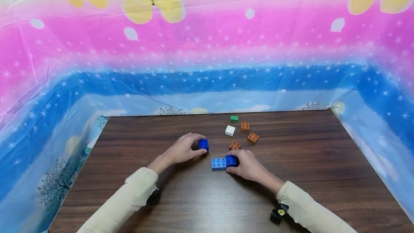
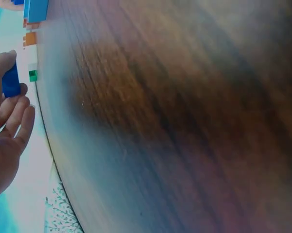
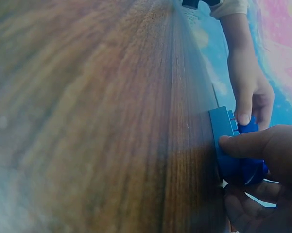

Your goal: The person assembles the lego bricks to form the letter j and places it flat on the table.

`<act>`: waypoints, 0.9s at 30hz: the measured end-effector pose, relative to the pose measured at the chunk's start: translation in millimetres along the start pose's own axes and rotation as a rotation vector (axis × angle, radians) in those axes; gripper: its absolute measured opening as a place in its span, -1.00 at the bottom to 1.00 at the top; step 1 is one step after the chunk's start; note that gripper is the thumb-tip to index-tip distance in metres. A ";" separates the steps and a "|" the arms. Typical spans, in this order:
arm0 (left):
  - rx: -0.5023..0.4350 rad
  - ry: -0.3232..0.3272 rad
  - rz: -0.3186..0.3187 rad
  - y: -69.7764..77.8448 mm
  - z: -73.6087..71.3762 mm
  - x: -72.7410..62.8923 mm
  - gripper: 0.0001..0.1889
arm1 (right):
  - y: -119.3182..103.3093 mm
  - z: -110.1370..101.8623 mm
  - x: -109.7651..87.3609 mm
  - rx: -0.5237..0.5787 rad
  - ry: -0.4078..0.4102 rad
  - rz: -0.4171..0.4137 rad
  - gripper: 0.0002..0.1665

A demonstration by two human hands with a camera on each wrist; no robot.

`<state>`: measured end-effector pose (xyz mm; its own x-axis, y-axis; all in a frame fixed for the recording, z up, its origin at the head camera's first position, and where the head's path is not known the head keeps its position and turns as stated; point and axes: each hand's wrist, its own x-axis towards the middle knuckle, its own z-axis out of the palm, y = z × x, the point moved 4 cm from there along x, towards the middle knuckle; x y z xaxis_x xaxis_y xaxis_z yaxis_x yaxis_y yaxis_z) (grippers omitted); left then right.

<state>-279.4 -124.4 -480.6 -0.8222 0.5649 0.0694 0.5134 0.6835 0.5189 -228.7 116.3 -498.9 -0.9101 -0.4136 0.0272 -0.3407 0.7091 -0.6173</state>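
Note:
My left hand (image 1: 187, 148) pinches a dark blue toy brick (image 1: 203, 144) between thumb and fingers, left of the other bricks. In the left wrist view this dark blue brick (image 2: 11, 81) sits between the thumb and fingertips. My right hand (image 1: 247, 164) grips a joined pair at its right end: a light blue brick (image 1: 218, 163) with a second dark blue brick (image 1: 230, 160) at its right. The right wrist view has the thumb against the side of the light blue brick (image 3: 222, 127), its studs facing the left hand (image 3: 252, 92).
Beyond the hands lie several loose bricks: a white one (image 1: 230, 130), a green one (image 1: 234, 118) and three orange ones (image 1: 244, 126). The nearest orange brick (image 1: 234, 145) is just past my right fingers. A patterned cloth (image 1: 207, 82) surrounds the brown wooden table (image 1: 307, 146).

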 end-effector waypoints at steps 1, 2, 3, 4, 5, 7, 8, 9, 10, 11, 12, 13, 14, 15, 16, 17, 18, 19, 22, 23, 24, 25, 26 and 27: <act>-0.002 0.001 0.000 1.1 -0.1 -1.1 -0.45 | -0.1 -0.1 -0.1 0.001 -0.001 0.004 -0.51; -0.001 0.001 0.001 2.1 -0.1 -2.2 -0.45 | -0.2 0.0 0.1 -0.002 -0.002 0.004 -0.51; -0.001 0.001 0.002 3.3 -0.1 -3.3 -0.45 | -0.3 -0.1 0.1 -0.002 -0.002 0.006 -0.52; 0.000 0.001 0.004 4.5 0.0 -4.4 -0.45 | -0.6 -0.2 0.1 -0.002 -0.002 0.006 -0.52; 0.000 0.000 0.007 6.0 -0.2 -5.7 -0.45 | -0.8 -0.1 0.2 -0.003 -0.003 0.005 -0.52; 0.003 -0.002 0.019 9.0 0.1 -7.8 -0.46 | -1.2 0.0 0.1 -0.004 0.000 0.002 -0.52; 0.007 -0.004 0.026 10.7 0.3 -9.0 -0.46 | -1.4 0.0 0.1 -0.004 0.002 0.000 -0.52; 0.011 -0.005 0.034 12.4 0.6 -10.2 -0.47 | -1.6 0.1 0.0 -0.004 0.003 -0.001 -0.52; 0.013 -0.007 0.043 14.4 0.6 -11.5 -0.47 | -1.6 0.2 0.0 -0.006 0.004 -0.003 -0.52; 0.017 -0.007 0.056 16.7 0.5 -12.6 -0.47 | -1.6 0.3 0.0 -0.008 0.005 -0.005 -0.52; 0.020 -0.008 0.067 18.6 0.7 -13.6 -0.48 | -1.7 0.4 0.0 -0.007 0.006 -0.006 -0.52; 0.021 -0.008 0.078 20.7 0.8 -14.6 -0.48 | -1.6 0.4 -0.2 -0.008 0.008 -0.006 -0.52; 0.023 -0.009 0.084 22.3 1.0 -15.6 -0.48 | -1.5 0.5 -0.2 -0.008 0.008 -0.006 -0.52; 0.021 -0.010 0.088 23.7 1.2 -16.7 -0.47 | -1.5 0.4 -0.2 -0.009 0.008 -0.006 -0.52; 0.020 -0.012 0.091 25.0 1.3 -17.6 -0.47 | -1.4 0.4 -0.2 -0.009 0.009 -0.004 -0.52; 0.017 -0.016 0.094 25.9 1.8 -18.4 -0.46 | -1.4 0.3 -0.2 -0.009 0.010 -0.004 -0.52; 0.017 -0.019 0.094 26.5 2.5 -19.2 -0.46 | -1.4 0.2 -0.1 -0.009 0.010 -0.004 -0.52; 0.015 -0.023 0.094 27.1 3.1 -20.3 -0.45 | -1.4 0.1 -0.1 -0.010 0.011 -0.003 -0.53; 0.010 -0.030 0.105 29.0 4.8 -22.9 -0.45 | -1.3 0.2 0.1 -0.012 0.012 -0.005 -0.53; 0.008 -0.033 0.112 29.9 5.3 -23.7 -0.46 | -1.3 0.4 0.1 -0.012 0.013 -0.006 -0.53; 0.008 -0.036 0.118 30.6 5.9 -24.5 -0.47 | -1.1 0.6 0.2 -0.014 0.014 -0.010 -0.53; 0.005 -0.039 0.124 31.4 6.5 -25.2 -0.48 | -1.1 0.8 0.1 -0.015 0.014 -0.012 -0.53; 0.005 -0.041 0.133 32.3 7.0 -25.7 -0.49 | -1.0 1.0 0.1 -0.016 0.015 -0.015 -0.53; 0.008 -0.044 0.142 33.1 7.8 -26.0 -0.50 | -1.0 1.2 0.2 -0.017 0.017 -0.018 -0.53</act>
<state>-239.1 -112.9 -471.8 -0.7300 0.6755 0.1040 0.6256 0.5993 0.4995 -228.2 114.9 -499.2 -0.9076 -0.4166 0.0522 -0.3611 0.7110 -0.6034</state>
